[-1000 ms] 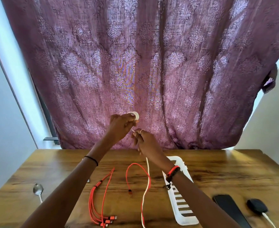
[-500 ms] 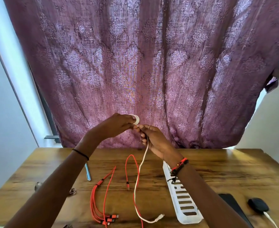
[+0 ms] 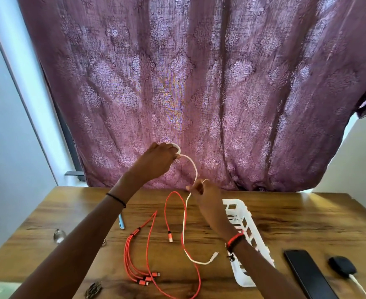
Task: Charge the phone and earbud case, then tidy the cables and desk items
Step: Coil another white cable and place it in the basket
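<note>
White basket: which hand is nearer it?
Right. The right hand, pinching the white cable, is just left of the white basket; the left hand grips it farther left.

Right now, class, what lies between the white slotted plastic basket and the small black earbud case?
In the head view, a flat black phone lies between the white slotted basket and the black earbud case.

Lower right hand (image 3: pixel 202 192), longer white cable (image 3: pixel 194 169) arc.
</note>
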